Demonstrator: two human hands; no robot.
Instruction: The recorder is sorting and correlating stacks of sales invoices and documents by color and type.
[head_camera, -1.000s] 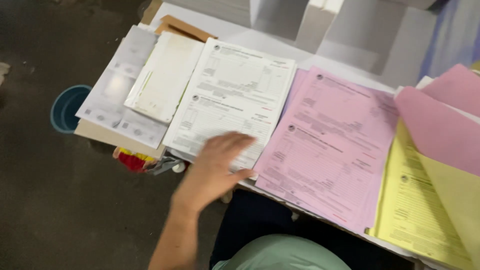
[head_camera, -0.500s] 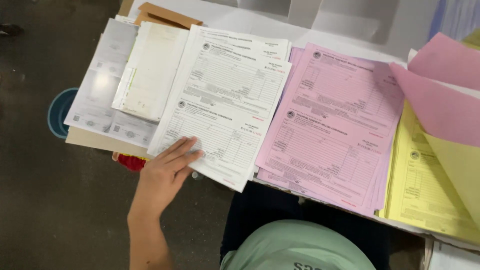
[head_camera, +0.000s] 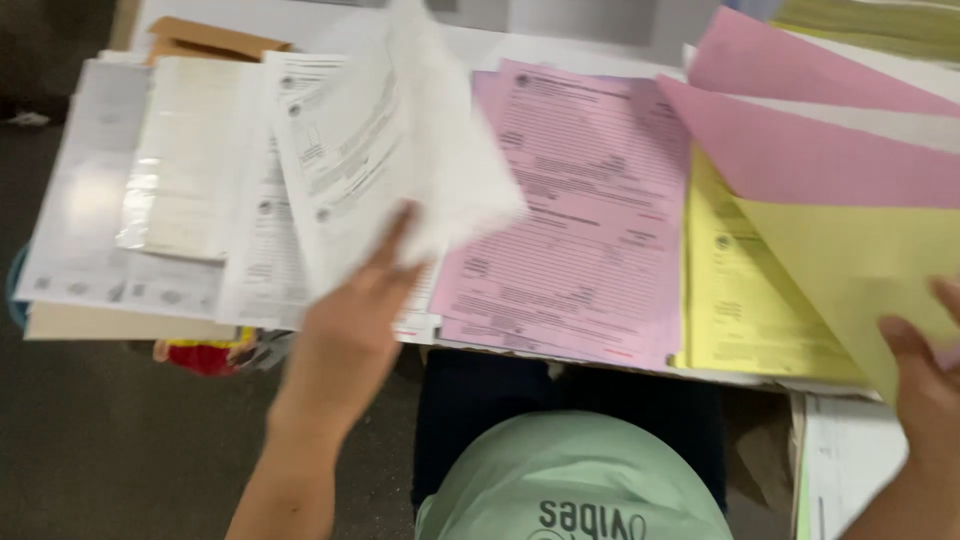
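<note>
Now off the stack, white sheet (head_camera: 400, 150) gripped in left hand (head_camera: 350, 320); right hand (head_camera: 925, 385) pinching yellow sheet (head_camera: 860, 270).

Pink forms (head_camera: 580, 210) stacked mid-table, yellow forms (head_camera: 745, 300) laid just beside them, grey printed sheets (head_camera: 85, 200) at the far edge, brown envelope (head_camera: 205, 38) tucked behind, red object (head_camera: 200, 357) seen below the table edge

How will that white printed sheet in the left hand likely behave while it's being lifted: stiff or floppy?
Probably floppy: the white sheet already bends and blurs above the left hand, which supports only its lower edge. It looks thin and light, so it may flutter. It might slip, since the fingers lie flat against it rather than clearly pinching.
</note>
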